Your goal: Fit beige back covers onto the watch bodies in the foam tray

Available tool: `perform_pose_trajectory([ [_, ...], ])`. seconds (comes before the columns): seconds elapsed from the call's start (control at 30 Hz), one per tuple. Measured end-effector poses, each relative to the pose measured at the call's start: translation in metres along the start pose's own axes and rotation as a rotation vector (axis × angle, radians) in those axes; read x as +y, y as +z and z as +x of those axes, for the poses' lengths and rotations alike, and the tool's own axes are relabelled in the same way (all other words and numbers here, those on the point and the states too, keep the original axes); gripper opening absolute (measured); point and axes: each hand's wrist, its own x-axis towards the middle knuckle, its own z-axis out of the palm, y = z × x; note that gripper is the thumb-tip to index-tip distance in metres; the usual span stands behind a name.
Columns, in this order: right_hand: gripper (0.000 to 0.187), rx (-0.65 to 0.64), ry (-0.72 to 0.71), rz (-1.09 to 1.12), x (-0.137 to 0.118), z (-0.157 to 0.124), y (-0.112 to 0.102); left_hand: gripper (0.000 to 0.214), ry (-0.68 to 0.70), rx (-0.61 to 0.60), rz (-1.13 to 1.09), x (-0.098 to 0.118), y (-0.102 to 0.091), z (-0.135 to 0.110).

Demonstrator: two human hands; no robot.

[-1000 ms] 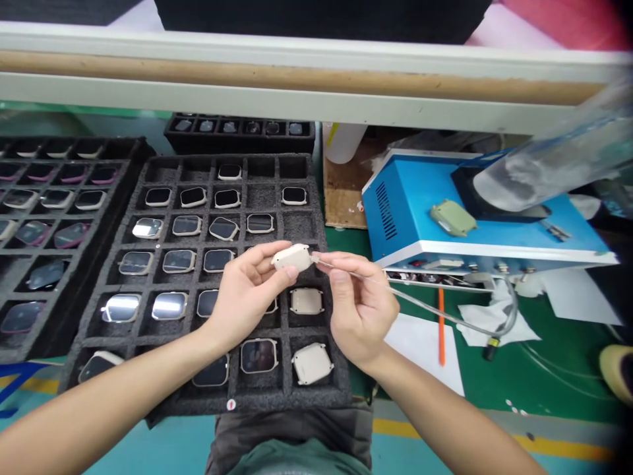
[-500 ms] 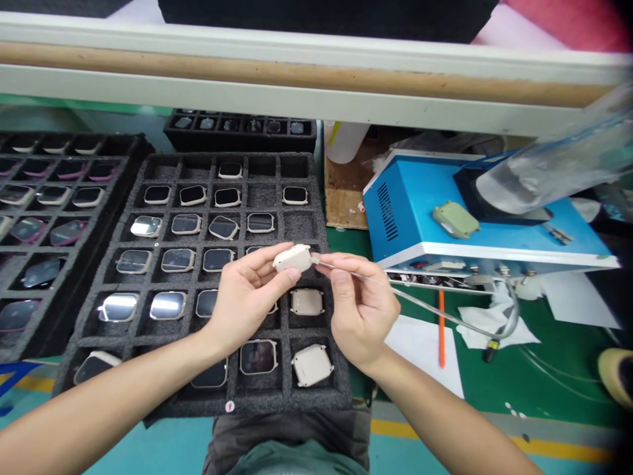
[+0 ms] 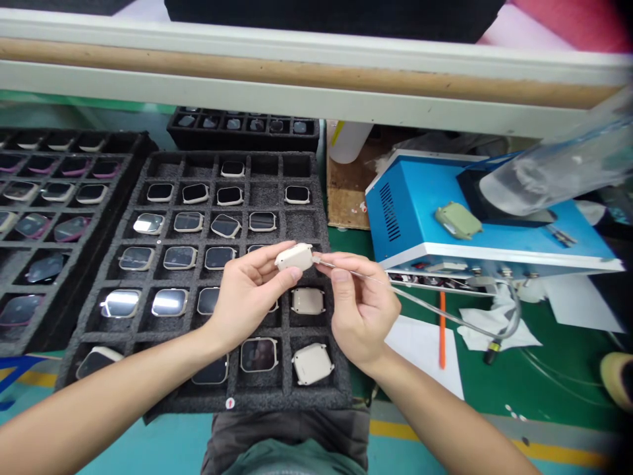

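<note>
My left hand (image 3: 242, 290) pinches a cream watch case (image 3: 295, 257) between thumb and fingers, tilted in the air above a black foam tray (image 3: 277, 401). From the right, my right hand (image 3: 363, 313) grips a thin tube (image 3: 435, 307) by its end. The tube's small tip meets the side edge of the case; whether it goes in cannot be made out. Below the hands, the tray's compartments hold several watch cases, most with dark screens up. Two cream ones, including the front-right case (image 3: 313, 364), show no dark screen.
A blue box-shaped device (image 3: 410, 204) stands at right with a green watch case (image 3: 459, 220) and a clear cylinder (image 3: 524, 181) on top. An orange stick (image 3: 442, 330) lies on white paper. Another tray (image 3: 47, 330) is at left. A shelf edge (image 3: 297, 102) crosses above.
The view has shifted very slightly. Both hands keep their hold, and the tube tip stays at the edge of the watch case.
</note>
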Motion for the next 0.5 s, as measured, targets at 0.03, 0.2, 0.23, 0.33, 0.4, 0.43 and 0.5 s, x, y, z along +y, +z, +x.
perform_pose_trajectory([
  [0.03,0.012,-0.002,-0.001,0.002,-0.0001,0.0001,0.0,0.046,-0.002,0.001,0.005,0.0,0.0,0.0],
  [0.2,0.013,-0.004,-0.008,0.004,-0.0013,0.001,0.0002,0.048,-0.005,0.001,0.02,-0.0003,0.0,0.0],
  [0.23,0.013,-0.005,-0.007,0.005,-0.0016,0.0011,0.0002,0.048,-0.004,0.0,0.017,-0.0003,0.0,0.0],
  [0.33,0.013,-0.01,-0.001,0.012,-0.0024,0.0015,0.0002,0.047,0.0,0.001,0.0,-0.0001,0.0003,-0.0001],
  [0.4,0.014,-0.012,0.001,0.024,-0.0027,0.0017,0.0002,0.046,0.004,0.001,-0.014,0.0,0.0005,-0.0002],
  [0.43,0.014,-0.013,0.0,0.027,-0.0027,0.0018,0.0002,0.045,0.004,0.0,-0.017,0.0,0.0005,-0.0003],
  [0.5,0.014,-0.014,-0.003,0.022,-0.0025,0.002,0.0001,0.046,0.0,0.001,-0.017,0.0,0.0006,-0.0004],
])
